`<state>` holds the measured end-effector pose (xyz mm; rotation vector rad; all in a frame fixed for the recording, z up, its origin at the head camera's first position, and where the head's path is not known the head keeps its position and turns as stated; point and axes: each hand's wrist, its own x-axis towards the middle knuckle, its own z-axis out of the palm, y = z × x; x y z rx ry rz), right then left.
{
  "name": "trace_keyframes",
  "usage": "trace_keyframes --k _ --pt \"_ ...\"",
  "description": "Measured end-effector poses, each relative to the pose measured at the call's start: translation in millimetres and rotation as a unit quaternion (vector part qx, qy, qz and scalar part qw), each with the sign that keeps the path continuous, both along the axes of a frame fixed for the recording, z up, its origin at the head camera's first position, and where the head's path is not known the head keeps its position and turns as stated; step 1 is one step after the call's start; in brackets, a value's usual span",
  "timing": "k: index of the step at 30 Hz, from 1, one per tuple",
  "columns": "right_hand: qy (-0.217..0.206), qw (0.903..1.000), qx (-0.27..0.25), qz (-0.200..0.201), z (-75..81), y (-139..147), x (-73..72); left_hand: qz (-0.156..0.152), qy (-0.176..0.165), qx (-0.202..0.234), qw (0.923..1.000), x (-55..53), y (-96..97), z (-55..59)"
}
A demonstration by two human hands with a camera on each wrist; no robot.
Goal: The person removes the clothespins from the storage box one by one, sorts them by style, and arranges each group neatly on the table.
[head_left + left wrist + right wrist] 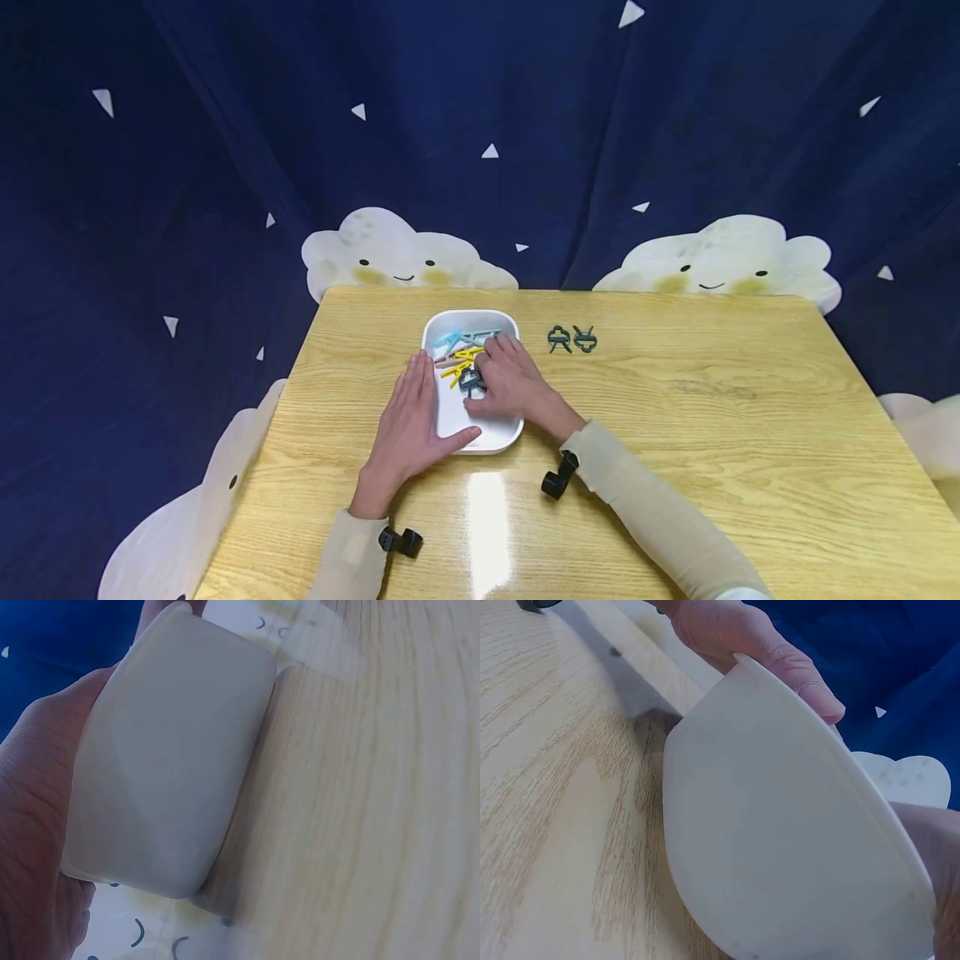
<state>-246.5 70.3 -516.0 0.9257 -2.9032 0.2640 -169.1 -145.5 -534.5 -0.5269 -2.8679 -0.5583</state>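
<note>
A white plastic bin (453, 425) stands on the table with several small clips inside. My left hand (408, 421) rests along its left rim, fingers straight, thumb reaching over the near end. My right hand (513, 385) reaches over the right rim into the bin, fingers bent down among the clips. A dark grey clip (469, 381) shows between its thumb and forefinger; I cannot tell whether they pinch it. Yellow clips (455, 372), light blue clips (450, 339) and a pinkish clip (446, 362) lie toward the far end. The right wrist view shows the bin's outer wall (780, 825), hiding the right fingertips.
Two dark grey clips (558, 337) lie side by side on the wooden table (712, 433), to the right of the bin's far end. Behind the table hangs a dark blue curtain (450, 50) with white triangles and clouds. Each sleeve bears a black wrist mount (555, 483).
</note>
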Motion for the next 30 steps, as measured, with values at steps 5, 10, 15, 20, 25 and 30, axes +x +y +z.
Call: trace_keyframes --k 5,10,15,20,25,30 --pt "0.0 0.9998 -0.021 -0.007 0.3 0.8 -0.5 0.001 -0.006 0.0 1.0 -0.8 0.1 1.8" --pt "0.006 0.9995 -0.031 -0.008 0.4 1.7 -1.4 0.001 -0.005 0.001 1.0 -1.6 0.2 3.5" --pt "0.011 0.999 -0.043 -0.01 -0.7 1.0 -3.2 0.0 -0.004 0.002 1.0 -2.3 -0.1 4.1" --pt "0.003 0.9988 -0.048 -0.007 -2.3 -0.6 -2.8 -0.001 -0.012 0.006 0.9999 0.2 -1.9 3.6" --pt "0.003 0.9988 -0.049 -0.01 -3.6 -0.5 -1.6 0.001 -0.016 0.008 0.9998 2.0 -1.8 3.2" --pt "0.004 0.9987 -0.049 -0.011 -4.0 -0.3 -0.9 0.0 -0.017 0.009 0.9998 3.2 -1.5 1.9"
